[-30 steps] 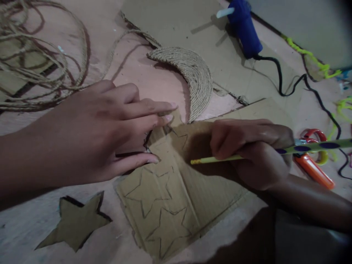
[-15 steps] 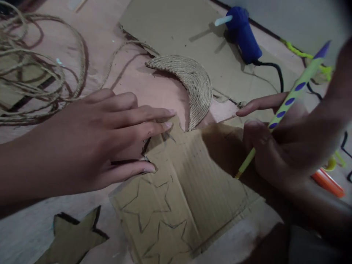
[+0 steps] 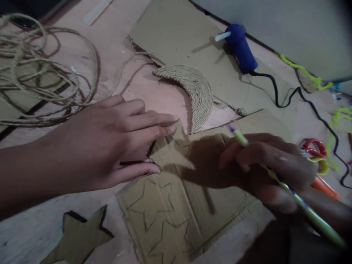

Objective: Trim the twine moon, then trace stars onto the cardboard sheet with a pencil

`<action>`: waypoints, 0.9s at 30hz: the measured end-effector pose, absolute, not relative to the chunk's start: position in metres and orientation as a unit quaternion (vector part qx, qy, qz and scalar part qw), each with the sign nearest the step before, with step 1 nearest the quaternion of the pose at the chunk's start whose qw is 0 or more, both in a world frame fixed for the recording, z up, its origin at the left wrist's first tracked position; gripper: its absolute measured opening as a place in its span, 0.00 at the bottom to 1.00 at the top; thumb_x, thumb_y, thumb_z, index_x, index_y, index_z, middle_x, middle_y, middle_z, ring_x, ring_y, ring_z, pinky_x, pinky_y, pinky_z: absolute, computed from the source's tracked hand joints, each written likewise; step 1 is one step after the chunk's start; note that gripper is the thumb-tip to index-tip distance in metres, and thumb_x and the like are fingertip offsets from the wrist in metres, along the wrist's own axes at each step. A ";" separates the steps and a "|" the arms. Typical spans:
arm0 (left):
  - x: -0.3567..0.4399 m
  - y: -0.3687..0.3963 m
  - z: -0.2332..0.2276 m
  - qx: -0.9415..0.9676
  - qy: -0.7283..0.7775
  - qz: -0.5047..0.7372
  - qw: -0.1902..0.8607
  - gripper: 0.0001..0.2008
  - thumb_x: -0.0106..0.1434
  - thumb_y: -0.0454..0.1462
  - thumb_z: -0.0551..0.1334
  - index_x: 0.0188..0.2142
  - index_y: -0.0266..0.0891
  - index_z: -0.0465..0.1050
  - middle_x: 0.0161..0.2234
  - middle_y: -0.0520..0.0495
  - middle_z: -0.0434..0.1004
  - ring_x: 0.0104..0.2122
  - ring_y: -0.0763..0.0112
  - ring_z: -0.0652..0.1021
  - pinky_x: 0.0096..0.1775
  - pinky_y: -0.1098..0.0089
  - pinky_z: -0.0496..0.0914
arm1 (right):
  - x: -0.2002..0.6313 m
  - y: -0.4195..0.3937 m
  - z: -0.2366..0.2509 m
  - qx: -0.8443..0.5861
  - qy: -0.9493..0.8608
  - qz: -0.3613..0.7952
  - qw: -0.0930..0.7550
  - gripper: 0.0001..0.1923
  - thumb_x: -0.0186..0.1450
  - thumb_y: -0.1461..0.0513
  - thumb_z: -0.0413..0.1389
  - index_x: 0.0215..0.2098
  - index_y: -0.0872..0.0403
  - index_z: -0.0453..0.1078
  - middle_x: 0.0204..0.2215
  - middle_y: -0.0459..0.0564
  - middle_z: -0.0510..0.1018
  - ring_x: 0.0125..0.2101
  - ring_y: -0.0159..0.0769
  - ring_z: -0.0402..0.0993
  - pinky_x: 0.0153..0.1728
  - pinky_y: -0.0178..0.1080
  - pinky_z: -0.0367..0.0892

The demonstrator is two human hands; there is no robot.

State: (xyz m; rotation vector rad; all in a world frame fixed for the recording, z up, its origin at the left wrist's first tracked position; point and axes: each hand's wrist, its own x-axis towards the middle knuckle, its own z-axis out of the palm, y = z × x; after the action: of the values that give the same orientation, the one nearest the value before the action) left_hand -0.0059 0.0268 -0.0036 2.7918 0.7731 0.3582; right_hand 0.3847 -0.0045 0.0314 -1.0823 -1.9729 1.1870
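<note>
My left hand (image 3: 129, 135) lies with its fingers stretched out, fingertips pressing a small cut cardboard piece (image 3: 165, 145) down on a larger sheet of cardboard (image 3: 217, 212). The fingers hide part of that piece. Pencil-like star outlines (image 3: 152, 205) show on the sheet just below. In my right hand (image 3: 272, 165), a yellow-green pencil (image 3: 310, 211) with purple spots slants across the fingers, its purple tip pointing up and left above the sheet. A cut cardboard star (image 3: 82, 234) lies at lower left. Beyond my left fingertips rests a twine-covered crescent (image 3: 199, 93).
Loose twine (image 3: 93, 73) is coiled at upper left and runs to the crescent. A blue glue gun (image 3: 242, 51) rests on another cardboard sheet (image 3: 170, 25), its black cord (image 3: 313, 106) trailing right. Red-handled scissors (image 3: 316, 146) and an orange object (image 3: 324, 187) lie behind my right hand.
My right hand has moved inward over the cardboard and turned the pencil round, so its purple end now points left toward the sheet. My left hand stays on the cardboard; the view has shifted slightly.
</note>
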 end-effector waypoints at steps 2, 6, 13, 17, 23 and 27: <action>-0.006 0.026 -0.002 0.950 0.266 0.118 0.116 0.28 0.95 0.52 0.60 0.84 0.46 0.74 0.86 0.46 0.80 0.62 0.45 0.85 0.59 0.46 0.76 | 0.369 -0.005 0.037 -0.364 -0.741 0.499 0.263 0.23 0.94 0.44 0.57 0.60 0.46 0.90 0.45 0.54 0.97 0.36 0.44 0.94 0.36 0.45 0.86; -0.004 0.027 -0.005 0.952 0.264 0.126 0.088 0.25 0.96 0.48 0.57 0.83 0.44 0.73 0.83 0.44 0.84 0.60 0.45 0.86 0.55 0.44 0.77 | 0.346 0.008 0.024 -0.288 -0.727 0.524 0.337 0.15 0.90 0.59 0.62 0.53 0.51 0.94 0.42 0.51 0.95 0.34 0.38 0.93 0.39 0.40 0.86; -0.011 0.023 -0.013 0.949 0.274 0.124 0.091 0.29 0.95 0.50 0.56 0.86 0.45 0.69 0.85 0.43 0.81 0.66 0.42 0.84 0.66 0.40 0.77 | 0.347 0.011 0.013 -0.332 -0.684 0.539 0.361 0.17 0.75 0.71 0.63 0.41 0.50 0.95 0.31 0.49 0.93 0.29 0.37 0.90 0.32 0.36 0.81; -0.014 0.022 -0.011 0.951 0.267 0.119 0.095 0.29 0.96 0.48 0.60 0.87 0.42 0.67 0.88 0.43 0.77 0.69 0.40 0.83 0.67 0.41 0.77 | 0.344 0.010 0.017 -0.355 -0.669 0.549 0.354 0.19 0.72 0.72 0.61 0.38 0.50 0.94 0.29 0.47 0.92 0.27 0.37 0.89 0.29 0.35 0.80; -0.013 0.025 -0.020 0.942 0.273 0.158 0.113 0.32 0.94 0.55 0.61 0.89 0.53 0.68 0.87 0.52 0.79 0.66 0.42 0.86 0.70 0.42 0.78 | 0.342 0.008 0.018 -0.370 -0.652 0.562 0.350 0.19 0.72 0.73 0.61 0.37 0.49 0.92 0.30 0.46 0.92 0.26 0.36 0.86 0.28 0.36 0.79; -0.014 0.025 -0.020 0.941 0.273 0.163 0.113 0.31 0.93 0.56 0.62 0.88 0.53 0.70 0.87 0.53 0.79 0.65 0.41 0.87 0.66 0.43 0.77 | 0.342 0.006 0.021 -0.408 -0.629 0.563 0.347 0.19 0.69 0.73 0.61 0.32 0.48 0.90 0.26 0.44 0.89 0.23 0.36 0.83 0.24 0.36 0.74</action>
State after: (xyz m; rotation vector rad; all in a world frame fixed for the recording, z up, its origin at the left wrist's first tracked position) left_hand -0.0143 0.0253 -0.0203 2.7616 0.8010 0.4784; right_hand 0.3417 0.0056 0.0208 -1.0591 -1.6328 1.4601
